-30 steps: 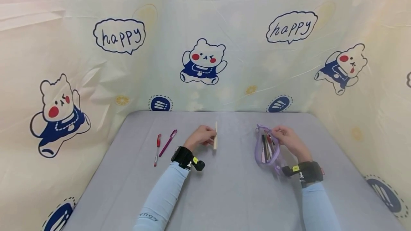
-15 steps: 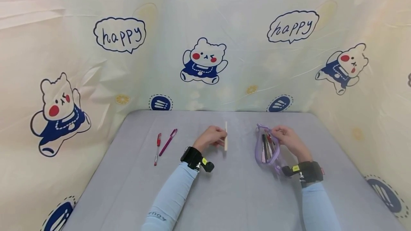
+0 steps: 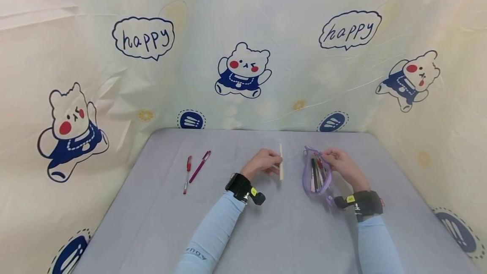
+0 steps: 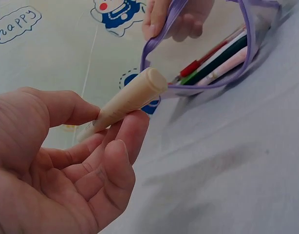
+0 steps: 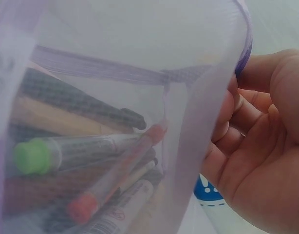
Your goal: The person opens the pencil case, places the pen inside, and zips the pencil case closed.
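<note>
My left hand [image 3: 262, 162] pinches a cream pen [image 3: 281, 173] between thumb and fingers, above the table and left of the pouch. In the left wrist view the pen [image 4: 127, 100] slants, its blunt end towards the pouch, faint print on its side. My right hand [image 3: 344, 168] grips the purple zip edge of a see-through pencil pouch [image 3: 305, 177], whose mouth is held apart. Through its mesh wall [image 5: 188, 161] the right wrist view shows several pens, among them a green-ended pen [image 5: 32, 157] and a red-ended pen [image 5: 83, 208]. The right fingertips are partly hidden behind the pouch edge.
On the left of the grey table [image 3: 152, 223] lie a red-capped pen [image 3: 187, 174] and a purple pen [image 3: 200, 166], close together and apart from both hands. A printed curtain [image 3: 243, 12] hangs behind the table and along its sides.
My left hand has moved right across the table with the cream pen, closer to the pouch. The right hand and pouch stay in place.
</note>
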`<state>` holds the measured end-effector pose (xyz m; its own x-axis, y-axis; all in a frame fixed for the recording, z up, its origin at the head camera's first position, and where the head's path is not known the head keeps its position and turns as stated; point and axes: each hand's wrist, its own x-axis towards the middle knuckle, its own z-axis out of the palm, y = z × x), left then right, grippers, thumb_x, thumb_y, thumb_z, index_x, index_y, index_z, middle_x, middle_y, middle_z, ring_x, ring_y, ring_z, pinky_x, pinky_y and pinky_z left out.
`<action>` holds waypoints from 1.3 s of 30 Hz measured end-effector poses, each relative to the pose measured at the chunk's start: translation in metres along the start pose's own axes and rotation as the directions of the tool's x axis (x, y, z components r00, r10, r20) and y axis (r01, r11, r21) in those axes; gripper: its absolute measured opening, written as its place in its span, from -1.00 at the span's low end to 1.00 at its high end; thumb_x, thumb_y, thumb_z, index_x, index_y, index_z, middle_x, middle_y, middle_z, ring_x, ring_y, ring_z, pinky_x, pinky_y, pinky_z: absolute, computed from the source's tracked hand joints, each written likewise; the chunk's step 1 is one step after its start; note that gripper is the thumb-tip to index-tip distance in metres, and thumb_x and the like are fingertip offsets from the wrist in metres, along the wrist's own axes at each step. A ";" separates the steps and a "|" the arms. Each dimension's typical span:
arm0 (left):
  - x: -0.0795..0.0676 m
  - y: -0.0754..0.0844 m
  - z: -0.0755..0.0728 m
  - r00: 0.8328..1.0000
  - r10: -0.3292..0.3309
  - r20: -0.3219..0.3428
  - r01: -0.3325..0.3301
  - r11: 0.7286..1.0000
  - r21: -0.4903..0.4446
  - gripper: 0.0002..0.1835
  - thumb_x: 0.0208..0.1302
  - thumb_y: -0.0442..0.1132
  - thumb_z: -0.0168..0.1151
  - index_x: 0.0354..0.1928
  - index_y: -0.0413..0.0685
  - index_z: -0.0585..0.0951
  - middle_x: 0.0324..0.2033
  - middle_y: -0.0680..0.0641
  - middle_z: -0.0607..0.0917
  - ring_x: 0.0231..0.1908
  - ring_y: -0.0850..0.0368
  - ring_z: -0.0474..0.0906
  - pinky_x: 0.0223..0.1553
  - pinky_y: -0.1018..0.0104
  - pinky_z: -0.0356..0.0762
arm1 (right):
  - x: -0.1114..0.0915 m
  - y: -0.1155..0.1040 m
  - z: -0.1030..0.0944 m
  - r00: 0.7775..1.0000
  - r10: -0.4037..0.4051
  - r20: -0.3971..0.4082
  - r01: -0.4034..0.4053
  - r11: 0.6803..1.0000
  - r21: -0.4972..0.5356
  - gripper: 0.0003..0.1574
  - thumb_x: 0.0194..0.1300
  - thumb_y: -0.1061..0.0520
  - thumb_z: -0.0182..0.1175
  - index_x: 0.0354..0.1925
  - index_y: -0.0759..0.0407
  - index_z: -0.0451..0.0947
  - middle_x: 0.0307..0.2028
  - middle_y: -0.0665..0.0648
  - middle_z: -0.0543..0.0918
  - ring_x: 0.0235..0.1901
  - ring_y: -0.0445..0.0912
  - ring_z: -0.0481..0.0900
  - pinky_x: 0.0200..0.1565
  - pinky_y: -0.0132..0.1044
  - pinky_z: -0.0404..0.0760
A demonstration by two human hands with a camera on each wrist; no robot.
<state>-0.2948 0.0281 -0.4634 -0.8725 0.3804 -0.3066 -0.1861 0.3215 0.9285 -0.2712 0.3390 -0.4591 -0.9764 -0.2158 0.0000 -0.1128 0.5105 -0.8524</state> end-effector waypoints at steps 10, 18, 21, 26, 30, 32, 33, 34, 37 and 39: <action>0.004 0.002 0.023 0.998 0.050 0.034 -0.050 0.999 0.002 -0.71 0.33 -0.12 0.21 -0.04 -0.15 0.67 -0.27 -0.06 0.77 -0.37 0.12 0.76 -0.41 0.32 0.61 | 0.001 0.000 -0.001 1.000 0.009 0.006 -0.009 1.000 0.007 -0.56 0.49 -0.01 0.05 0.02 0.36 0.47 -0.14 0.18 0.57 -0.21 -0.20 0.53 -0.16 -0.30 0.60; 0.007 0.008 0.044 0.995 0.082 0.060 -0.080 0.996 -0.032 -0.74 0.32 -0.09 0.24 -0.11 -0.09 0.70 -0.32 -0.02 0.78 -0.39 0.12 0.75 -0.32 0.21 0.66 | -0.005 -0.010 -0.002 1.000 -0.005 0.009 0.005 1.000 0.024 -0.63 0.50 0.12 0.02 0.01 0.46 0.45 -0.15 0.27 0.57 -0.26 -0.22 0.53 -0.22 -0.32 0.61; 0.010 0.008 0.054 0.993 0.099 0.064 -0.097 0.995 -0.024 -0.75 0.31 -0.07 0.25 -0.14 -0.06 0.71 -0.35 0.00 0.78 -0.41 0.13 0.74 -0.36 0.25 0.66 | -0.004 -0.010 -0.001 1.000 -0.001 0.003 0.001 1.000 0.006 -0.63 0.50 0.11 0.02 0.00 0.44 0.46 -0.15 0.31 0.56 -0.27 -0.19 0.53 -0.22 -0.31 0.61; 0.015 0.007 0.063 0.992 0.105 0.063 -0.103 0.994 -0.027 -0.76 0.31 -0.05 0.26 -0.15 -0.04 0.71 -0.35 0.00 0.77 -0.41 0.09 0.73 -0.37 0.24 0.65 | 0.002 0.001 0.000 1.000 -0.001 -0.009 0.001 1.000 -0.029 -0.54 0.49 -0.04 0.04 0.01 0.36 0.49 -0.11 0.26 0.58 -0.22 -0.20 0.54 -0.19 -0.29 0.62; 0.018 0.009 0.068 0.992 0.108 0.063 -0.109 0.994 0.012 -0.79 0.32 -0.07 0.25 -0.19 -0.03 0.71 -0.39 0.02 0.75 -0.35 -0.03 0.74 -0.42 0.30 0.60 | 0.003 0.000 -0.001 1.000 0.008 -0.005 -0.008 0.999 -0.039 -0.51 0.49 -0.07 0.04 0.03 0.36 0.49 -0.05 0.30 0.58 -0.19 -0.18 0.54 -0.17 -0.28 0.61; 0.020 0.011 0.071 0.991 0.116 0.064 -0.119 0.992 0.032 -0.80 0.32 -0.08 0.25 -0.21 -0.03 0.72 -0.41 0.02 0.75 -0.33 -0.07 0.74 -0.43 0.30 0.59 | 0.002 -0.001 -0.002 1.000 0.015 -0.009 -0.016 0.999 -0.040 -0.53 0.48 -0.07 0.05 0.01 0.33 0.50 -0.05 0.29 0.58 -0.18 -0.18 0.53 -0.17 -0.28 0.61; 0.022 0.012 0.073 0.991 0.118 0.063 -0.121 0.992 0.038 -0.80 0.32 -0.08 0.25 -0.21 -0.02 0.72 -0.42 0.02 0.75 -0.32 -0.07 0.74 -0.42 0.29 0.59 | 0.002 -0.001 -0.002 1.000 0.016 -0.009 -0.016 0.999 -0.040 -0.53 0.48 -0.07 0.05 0.01 0.33 0.50 -0.05 0.29 0.58 -0.18 -0.18 0.53 -0.17 -0.28 0.61; 0.023 0.012 0.075 0.991 0.120 0.058 -0.122 0.992 0.042 -0.81 0.32 -0.08 0.25 -0.22 -0.02 0.72 -0.43 0.01 0.75 -0.34 -0.06 0.74 -0.41 0.28 0.60 | 0.002 -0.002 -0.002 1.000 0.013 -0.009 -0.014 0.999 -0.035 -0.54 0.48 -0.06 0.05 0.01 0.33 0.50 -0.05 0.29 0.58 -0.18 -0.18 0.53 -0.17 -0.28 0.61; 0.025 0.014 0.081 0.992 0.117 0.048 -0.120 0.991 0.062 -0.83 0.31 -0.08 0.26 -0.26 0.00 0.72 -0.45 0.03 0.74 -0.40 0.02 0.73 -0.34 0.20 0.64 | 0.001 -0.001 -0.003 1.000 0.002 -0.010 -0.003 0.999 -0.032 -0.54 0.49 -0.04 0.04 0.01 0.35 0.49 -0.06 0.29 0.58 -0.18 -0.18 0.54 -0.17 -0.27 0.61; 0.027 0.015 0.085 0.993 0.108 0.047 -0.111 0.991 0.073 -0.83 0.32 -0.08 0.26 -0.28 0.01 0.72 -0.46 0.03 0.74 -0.44 0.07 0.71 -0.30 0.17 0.66 | 0.000 0.001 -0.004 1.000 0.002 -0.016 -0.003 1.000 -0.028 -0.54 0.49 -0.04 0.04 0.00 0.36 0.49 -0.07 0.29 0.59 -0.19 -0.18 0.56 -0.17 -0.27 0.62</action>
<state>-0.2825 0.1167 -0.4751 -0.8653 0.4531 -0.2142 -0.0543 0.3401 0.9388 -0.2720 0.3425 -0.4579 -0.9795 -0.2012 0.0064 -0.1151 0.5340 -0.8376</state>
